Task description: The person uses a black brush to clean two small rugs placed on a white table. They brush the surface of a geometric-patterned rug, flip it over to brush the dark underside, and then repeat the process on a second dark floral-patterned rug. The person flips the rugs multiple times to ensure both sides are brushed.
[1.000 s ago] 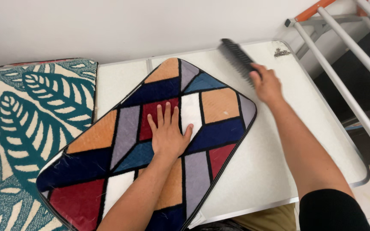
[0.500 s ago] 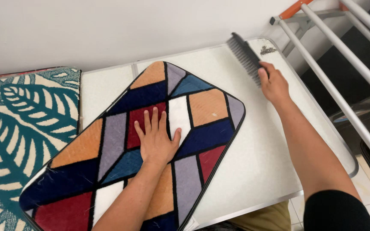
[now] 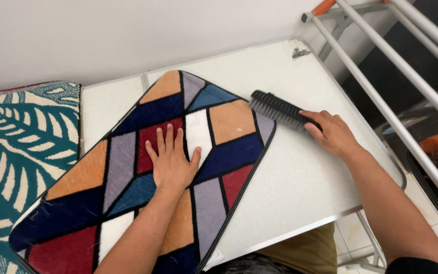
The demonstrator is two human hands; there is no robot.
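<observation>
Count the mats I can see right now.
2. The geometric multicoloured pile mat lies angled on the white table under the left hand. The teal leaf-patterned mat lies at the left, partly cut off; others may be hidden.

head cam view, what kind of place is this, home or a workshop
Most likely a home, perhaps a laundry or utility corner. A patterned mat lies on a white folding table against a plain wall, a metal drying rack stands beside it, and the floor is tiled. A leaf-print mat lies alongside.
</observation>
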